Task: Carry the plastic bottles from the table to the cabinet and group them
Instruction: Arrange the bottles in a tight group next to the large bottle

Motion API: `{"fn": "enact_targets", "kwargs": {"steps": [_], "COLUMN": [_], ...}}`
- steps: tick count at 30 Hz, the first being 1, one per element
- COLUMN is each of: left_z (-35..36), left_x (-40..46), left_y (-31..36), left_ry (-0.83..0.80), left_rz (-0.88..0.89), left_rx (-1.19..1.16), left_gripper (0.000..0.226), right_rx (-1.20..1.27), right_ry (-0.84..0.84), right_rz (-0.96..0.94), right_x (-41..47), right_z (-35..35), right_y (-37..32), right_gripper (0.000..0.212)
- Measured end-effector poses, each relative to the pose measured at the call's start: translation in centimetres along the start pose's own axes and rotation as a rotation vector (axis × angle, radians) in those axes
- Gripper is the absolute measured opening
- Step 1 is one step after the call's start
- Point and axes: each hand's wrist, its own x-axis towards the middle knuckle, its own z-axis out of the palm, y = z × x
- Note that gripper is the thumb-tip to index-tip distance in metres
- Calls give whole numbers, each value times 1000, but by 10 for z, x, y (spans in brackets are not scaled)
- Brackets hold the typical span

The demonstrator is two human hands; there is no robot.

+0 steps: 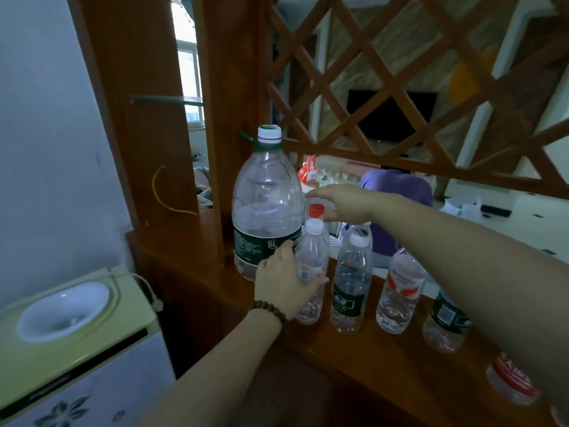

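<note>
Your way along the cabinet top [197,272] was crowded: the big 6L bottle [267,204] blocked the far left, small bottles [351,278] stood close together to its right, and the lattice screen [400,87] closed off above. Bare wood lay near you.

clear glossy plastic bottles [350,278]; polished wood cabinet [197,272]

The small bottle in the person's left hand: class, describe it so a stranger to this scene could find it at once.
Start at the big 6L bottle with the green label, standing on the wooden cabinet top by the post. Right beside it, on its right, stands a small clear bottle, gripped by the left hand. Unlike the row's green- and red-labelled bottles, it has a plain white cap and a pale label.
</note>
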Motion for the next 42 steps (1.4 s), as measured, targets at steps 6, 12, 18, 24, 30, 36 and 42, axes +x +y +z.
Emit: {"fn": "enact_targets", "kwargs": {"steps": [6,12,18,24,30,36,42], "left_z": [9,11,19,21,18,-5,6], "left_x": [11,20,33,36,30,15,2], "left_y": [-1,-10,-8,-14,-18,3,64], "left_ry": [-34,36,52,82,56,355,32], "left_rz": [-86,-129,-195,-229,-206,112,166], "left_rx": [-175,-242,-285,-238,-241,-127,-262], "left_gripper": [57,67,71,77,87,77,109], "right_rx": [56,129,145,190,195,217,199], "right_ry": [20,136,122,100,67,158,57], "right_rz": [-65,-102,-71,-41,-18,-18,31], "right_x": [21,32,45,53,51,18,-33], "right_z": [10,3,12,15,17,-18,-21], "right_y": [13,22,32,38,40,50,68], "right_gripper": [37,37,38,38,53,73,75]}}
